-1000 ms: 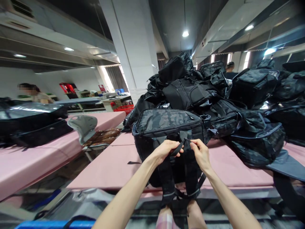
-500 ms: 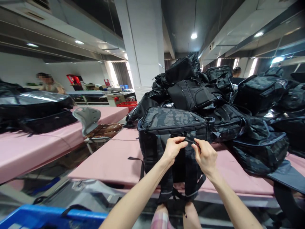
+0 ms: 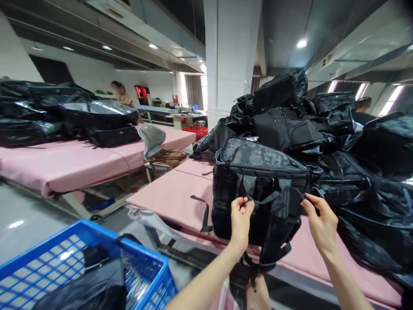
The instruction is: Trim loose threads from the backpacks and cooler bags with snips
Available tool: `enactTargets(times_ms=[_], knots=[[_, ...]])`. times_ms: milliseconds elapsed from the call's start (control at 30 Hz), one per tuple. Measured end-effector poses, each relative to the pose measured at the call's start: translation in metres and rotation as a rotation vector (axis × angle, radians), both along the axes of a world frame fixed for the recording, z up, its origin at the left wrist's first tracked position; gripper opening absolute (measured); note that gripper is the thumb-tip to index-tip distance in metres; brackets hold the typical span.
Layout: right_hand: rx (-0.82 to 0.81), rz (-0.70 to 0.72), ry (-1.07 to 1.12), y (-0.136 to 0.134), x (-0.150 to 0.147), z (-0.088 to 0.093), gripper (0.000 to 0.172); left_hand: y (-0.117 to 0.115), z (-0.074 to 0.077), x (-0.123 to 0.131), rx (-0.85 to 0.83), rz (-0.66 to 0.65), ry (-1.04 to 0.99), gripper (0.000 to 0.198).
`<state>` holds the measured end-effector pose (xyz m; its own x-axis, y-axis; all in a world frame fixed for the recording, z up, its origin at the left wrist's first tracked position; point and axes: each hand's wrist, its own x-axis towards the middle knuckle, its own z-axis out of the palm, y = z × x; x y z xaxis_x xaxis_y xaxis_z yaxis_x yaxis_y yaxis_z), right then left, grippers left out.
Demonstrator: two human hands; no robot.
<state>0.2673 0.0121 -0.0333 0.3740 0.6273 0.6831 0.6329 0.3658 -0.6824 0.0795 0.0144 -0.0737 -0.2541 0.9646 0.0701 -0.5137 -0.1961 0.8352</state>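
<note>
In front of me a black and dark-camouflage backpack (image 3: 261, 172) stands upright on the pink-covered table, its strap side facing me. My left hand (image 3: 241, 217) is closed in a pinch at a dark webbing strap (image 3: 266, 199) that hangs in a loop across that side. Off the bag's right side, my right hand (image 3: 322, 221) is pinched round a small, thin, dark pointed item (image 3: 300, 193); its kind is too small to make out. Shoulder straps (image 3: 274, 241) droop over the table's front edge.
A large heap of similar bags (image 3: 290, 125) rises behind and to the right. At lower left is a blue basket (image 3: 142, 247) with dark bags inside. A grey chair (image 3: 153, 140) stands between this table and another pink table (image 3: 74, 165) piled with bags. Two people are farther back.
My hands, close together at the strap before, are now wide apart, the right one drawn off to the right. The view has turned left, showing more of the blue basket.
</note>
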Motion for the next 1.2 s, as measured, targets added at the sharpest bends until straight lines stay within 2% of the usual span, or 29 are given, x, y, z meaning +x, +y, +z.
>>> enactTargets(times_ms=[67, 167, 333, 500, 633, 700, 767, 900, 1033, 1100, 1200], knots=[[0.001, 0.011, -0.071, 0.000, -0.011, 0.003, 0.032, 0.014, 0.011, 0.003, -0.016, -0.072, -0.159, 0.028], [0.046, 0.055, -0.263, 0.001, -0.027, 0.010, 0.027, 0.020, 0.026, 0.000, -0.030, -0.299, -0.274, 0.029], [0.192, 0.139, -0.689, 0.003, -0.046, 0.027, 0.017, 0.013, 0.031, -0.026, 0.010, -0.595, -0.156, 0.035], [0.196, 0.200, -0.842, 0.013, -0.067, 0.034, 0.016, 0.017, 0.032, -0.040, 0.073, -0.667, -0.071, 0.028], [0.156, 0.285, -0.687, 0.021, -0.065, 0.031, 0.016, 0.018, 0.030, -0.041, 0.035, -0.713, -0.159, 0.032], [0.145, 0.300, -0.590, 0.021, -0.060, 0.031, 0.014, 0.017, 0.028, -0.039, 0.001, -0.703, -0.281, 0.034], [0.143, 0.288, -0.568, 0.019, -0.057, 0.032, 0.016, 0.016, 0.027, -0.037, -0.018, -0.605, -0.342, 0.031], [0.197, 0.229, -0.714, 0.012, -0.064, 0.034, 0.017, 0.017, 0.030, -0.033, 0.024, -0.321, -0.190, 0.021], [0.238, 0.183, -0.762, 0.012, -0.079, 0.034, 0.015, 0.016, 0.036, -0.029, 0.099, -0.214, -0.083, 0.016], [0.202, 0.217, -0.664, 0.015, -0.078, 0.035, 0.014, 0.015, 0.039, -0.029, 0.100, -0.228, -0.071, 0.017], [0.116, 0.220, -0.302, 0.025, -0.052, 0.032, 0.018, 0.020, 0.036, -0.038, 0.092, -0.242, -0.035, 0.026]])
